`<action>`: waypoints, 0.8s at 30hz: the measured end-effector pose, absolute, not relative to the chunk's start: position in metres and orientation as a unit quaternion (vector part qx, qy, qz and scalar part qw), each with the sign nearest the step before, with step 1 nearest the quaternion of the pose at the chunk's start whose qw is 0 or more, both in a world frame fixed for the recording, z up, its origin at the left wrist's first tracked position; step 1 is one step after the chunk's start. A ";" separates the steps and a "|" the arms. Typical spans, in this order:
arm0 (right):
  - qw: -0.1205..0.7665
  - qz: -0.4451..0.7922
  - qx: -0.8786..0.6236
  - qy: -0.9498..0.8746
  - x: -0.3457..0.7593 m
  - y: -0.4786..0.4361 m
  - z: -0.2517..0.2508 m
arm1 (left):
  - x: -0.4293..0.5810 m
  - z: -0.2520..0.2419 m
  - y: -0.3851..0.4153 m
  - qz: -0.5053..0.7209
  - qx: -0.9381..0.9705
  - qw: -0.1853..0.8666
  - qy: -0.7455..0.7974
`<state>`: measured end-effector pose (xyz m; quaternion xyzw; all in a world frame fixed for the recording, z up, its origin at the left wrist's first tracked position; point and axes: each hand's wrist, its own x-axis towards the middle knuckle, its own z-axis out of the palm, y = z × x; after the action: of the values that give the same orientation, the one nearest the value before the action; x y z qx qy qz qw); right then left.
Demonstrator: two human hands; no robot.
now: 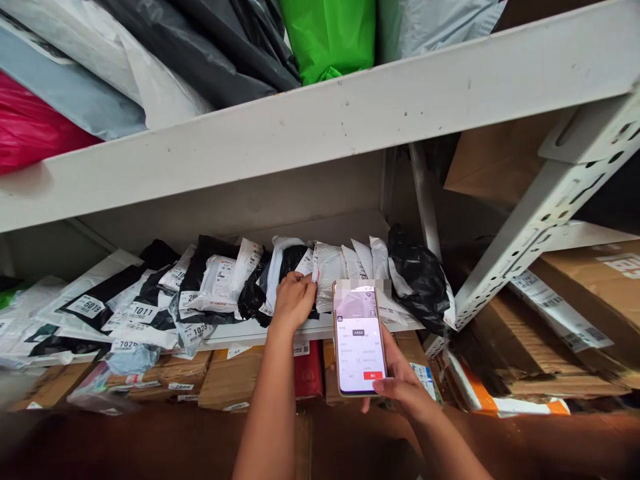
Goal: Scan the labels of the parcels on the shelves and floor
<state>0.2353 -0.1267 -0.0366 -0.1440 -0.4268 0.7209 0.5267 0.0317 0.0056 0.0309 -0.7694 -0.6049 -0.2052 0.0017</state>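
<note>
My right hand [403, 380] is wrapped round a smartphone [357, 350], held upright with its lit screen facing me. The thumb rests near a red button at the bottom of the screen. My left hand [295, 300] is among the parcels on the shelf, its fingers closed at the edge of a white plastic mailing bag [330, 261]; the fingertips are partly hidden. Just left of that hand stands a black and white parcel [274, 273]. A bulky black plastic parcel [417, 277] sits at the right end of the row.
A white shelf beam [320, 127] crosses above my hands, with bagged parcels, one bright green [330, 40], over it. Labelled bags [90, 307] fill the shelf to the left. Cardboard boxes [233, 377] stand below. A slotted metal post [545, 207] rises at the right.
</note>
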 end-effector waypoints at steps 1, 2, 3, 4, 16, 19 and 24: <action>0.526 0.720 -0.145 -0.428 0.235 -0.127 -0.036 | 0.033 0.032 0.004 -0.204 -0.766 -0.003 -0.609; 0.526 0.719 -0.145 -0.430 0.234 -0.127 -0.036 | 0.035 0.032 0.003 -0.201 -0.763 -0.008 -0.614; 0.526 0.718 -0.146 -0.431 0.233 -0.127 -0.036 | 0.036 0.033 0.002 -0.197 -0.761 -0.017 -0.618; 0.526 0.718 -0.145 -0.432 0.232 -0.126 -0.035 | 0.036 0.034 0.000 -0.193 -0.760 -0.028 -0.621; 0.501 0.745 -0.118 -0.424 0.210 -0.112 -0.032 | 0.021 0.048 0.036 -0.123 -0.802 -0.081 -0.579; 0.502 0.744 -0.120 -0.425 0.212 -0.113 -0.029 | 0.030 0.045 0.049 -0.140 -0.780 -0.065 -0.606; 0.513 0.737 -0.142 -0.416 0.213 -0.113 -0.031 | 0.038 0.032 0.041 -0.184 -0.802 -0.075 -0.563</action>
<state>0.2128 -0.1130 -0.0309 -0.1417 -0.4163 0.7370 0.5133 0.0381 0.0414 0.0319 -0.8023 -0.5627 -0.1845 -0.0753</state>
